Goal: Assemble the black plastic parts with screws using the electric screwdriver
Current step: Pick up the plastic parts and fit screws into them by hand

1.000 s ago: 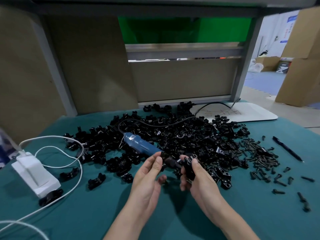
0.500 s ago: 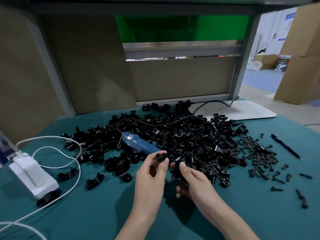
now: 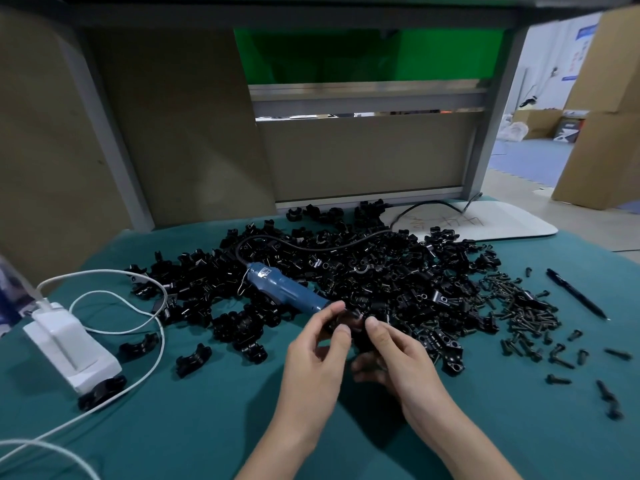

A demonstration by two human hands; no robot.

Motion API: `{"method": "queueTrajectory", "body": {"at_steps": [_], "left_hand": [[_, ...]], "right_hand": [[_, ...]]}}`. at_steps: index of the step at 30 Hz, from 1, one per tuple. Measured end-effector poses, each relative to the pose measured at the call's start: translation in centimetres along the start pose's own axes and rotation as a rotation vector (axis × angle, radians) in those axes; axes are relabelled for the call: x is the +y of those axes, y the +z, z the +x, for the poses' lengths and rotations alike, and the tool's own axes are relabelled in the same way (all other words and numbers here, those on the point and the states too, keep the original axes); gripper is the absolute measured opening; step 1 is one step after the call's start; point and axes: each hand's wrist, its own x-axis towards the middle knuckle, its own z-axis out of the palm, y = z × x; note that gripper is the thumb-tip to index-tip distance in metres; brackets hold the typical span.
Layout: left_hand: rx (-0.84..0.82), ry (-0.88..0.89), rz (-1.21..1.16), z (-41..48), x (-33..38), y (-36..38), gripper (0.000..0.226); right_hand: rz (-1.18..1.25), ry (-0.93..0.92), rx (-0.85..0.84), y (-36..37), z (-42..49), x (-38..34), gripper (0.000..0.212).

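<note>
Head: charger and pen beside parts

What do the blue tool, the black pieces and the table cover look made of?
Blue tool: probably moulded plastic, smooth with a soft sheen. Black pieces: hard plastic, glossy, with bright glints on their edges. Table cover: teal, matt, no shine; cloth or rubbery mat, I cannot tell which.

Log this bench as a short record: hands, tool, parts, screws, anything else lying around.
Hands: left hand and right hand together hold a black plastic part
Tool: blue electric screwdriver lies unheld on the parts pile
Screws: screw heap right of the pile
Other: pen far right; white charger left
Surface: teal mat
</note>
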Motion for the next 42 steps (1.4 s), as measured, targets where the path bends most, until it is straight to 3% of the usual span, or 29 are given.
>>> {"method": "queueTrajectory", "body": {"at_steps": [7, 11, 22, 31, 36, 42], "left_hand": [[-0.104, -0.010, -0.028, 0.1, -0.7, 0.3, 0.039], [-0.146, -0.016, -0.007, 0.3, -1.0, 0.2, 0.038], [-0.145, -0.030, -0.119, 0.2, -1.1, 0.2, 0.035], [-0.150, -0.013, -0.112, 0.2, -1.2, 0.2, 0.036], [-0.150, -0.045, -0.153, 0.2, -1.4, 0.4, 0.032], [-0.103, -0.064, -0.125, 0.4, -1.6, 0.4, 0.031]], "right_hand": [[-0.095, -0.076, 0.033, 0.2, -0.4, -0.1, 0.045], [-0.119, -0.123, 0.042, -0.1, -0.4, -0.2, 0.034], [-0.142, -0.138, 0.006, -0.3, -0.4, -0.5, 0.028], [-0.139, -0.155, 0.057, -0.5, -0.3, -0.3, 0.035], [-0.061, -0.107, 0.030, -0.5, -0.2, -0.1, 0.065], [0.014, -0.041, 0.039, -0.2, -0.2, -0.1, 0.059]]}}
